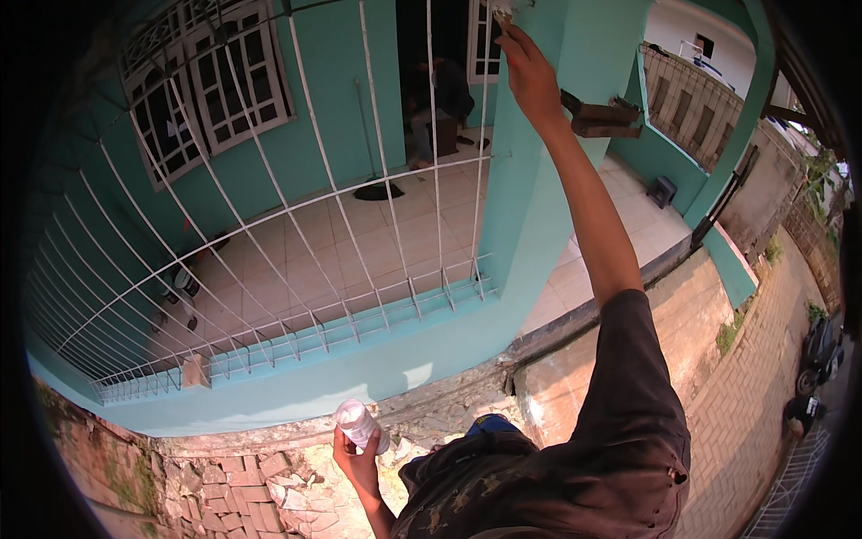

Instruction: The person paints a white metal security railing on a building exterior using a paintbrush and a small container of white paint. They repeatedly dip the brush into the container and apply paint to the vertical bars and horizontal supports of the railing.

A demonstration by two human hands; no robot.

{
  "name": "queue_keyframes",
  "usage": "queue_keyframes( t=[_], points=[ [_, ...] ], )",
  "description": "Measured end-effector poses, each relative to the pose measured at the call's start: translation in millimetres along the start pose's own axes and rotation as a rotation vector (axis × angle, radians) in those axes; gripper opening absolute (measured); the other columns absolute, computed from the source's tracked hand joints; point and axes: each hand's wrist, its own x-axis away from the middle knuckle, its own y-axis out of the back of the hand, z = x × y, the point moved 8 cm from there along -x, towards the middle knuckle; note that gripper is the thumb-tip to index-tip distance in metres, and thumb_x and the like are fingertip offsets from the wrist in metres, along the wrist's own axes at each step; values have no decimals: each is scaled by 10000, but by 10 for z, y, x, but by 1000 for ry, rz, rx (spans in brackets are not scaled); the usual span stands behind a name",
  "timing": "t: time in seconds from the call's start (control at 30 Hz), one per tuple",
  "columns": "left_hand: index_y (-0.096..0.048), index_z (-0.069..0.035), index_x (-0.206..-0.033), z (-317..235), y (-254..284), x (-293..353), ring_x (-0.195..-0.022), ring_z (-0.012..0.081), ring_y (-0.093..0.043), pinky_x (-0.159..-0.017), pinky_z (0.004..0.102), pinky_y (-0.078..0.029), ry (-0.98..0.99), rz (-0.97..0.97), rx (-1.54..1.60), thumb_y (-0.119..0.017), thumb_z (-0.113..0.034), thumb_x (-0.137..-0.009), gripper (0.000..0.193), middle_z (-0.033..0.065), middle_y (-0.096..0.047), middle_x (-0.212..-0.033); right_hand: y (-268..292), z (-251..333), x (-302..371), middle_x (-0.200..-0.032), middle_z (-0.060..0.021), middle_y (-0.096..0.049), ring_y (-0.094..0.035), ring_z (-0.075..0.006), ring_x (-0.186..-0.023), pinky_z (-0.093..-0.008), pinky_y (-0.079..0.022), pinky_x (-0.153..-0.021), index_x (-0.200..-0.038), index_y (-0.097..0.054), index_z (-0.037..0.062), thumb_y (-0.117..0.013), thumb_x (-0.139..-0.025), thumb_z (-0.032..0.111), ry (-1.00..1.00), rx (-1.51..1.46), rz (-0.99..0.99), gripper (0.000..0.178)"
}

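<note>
White container (356,419), one only, was held at the near side of the scene, left of the middle, above broken paving (305,494). Its side was clamped between the thumb and fingers of the left hand (361,463). Any label or writing on it was too small and blurred to be made out.

One small tool (503,16) was gripped by the right hand (536,83), raised high beside one turquoise pillar (525,193), its fingers closed around it. The tool was shown so close to the upper rim that its kind could not be told, nor whether the pillar was touched. The right arm was covered to above the elbow by one dark sleeve (628,368).

To the left, one pale metal grille (337,194) was set on a low turquoise wall (305,391); its upright bars were crowded too tightly at far left to be counted. One brick-like block (195,370) was placed at its foot. Beyond the bars, one dark broom (378,191) was seen on the tiled floor (337,242), and one person (449,90) was partly hidden in shadow at the doorway. One dark stool (662,191) was set on the porch, far right.
</note>
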Motion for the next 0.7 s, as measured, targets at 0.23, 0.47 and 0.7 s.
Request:
queue_keyframes(
  t=[0.23,0.47,0.7],
  points=[
    [-547,38,-1388,8,50,16,-1098,189,-646,-982,331,-498,17,-27,4,-795,87,-790,649,106,-672,-1223,67,91,10,-1332,-101,-636,-666,-365,-1120,-436,-580,-885,-1226,-616,111,-602,-922,-26,-68,-11,73,334],
    [-535,45,-1403,96,154,42,-1102,193,-647,-986,333,-499,15,-49,-18,-804,80,-788,672,115,-669,-1229,277,-46,-333,-1267,-87,-683,-688,-301,-1112,-379,-573,-903,-1246,-625,98,-613,-962,-40,-137,-78,-49,316],
    [-543,43,-1394,78,168,51,-1123,196,-628,-1007,333,-485,17,-66,0,-801,77,-791,657,113,-660,-1234,231,-155,-213,-1298,-113,-667,-668,-344,-1147,-397,-563,-940,-1233,-623,90,-596,-963,-51,-94,-27,-181,306]
  ],
)
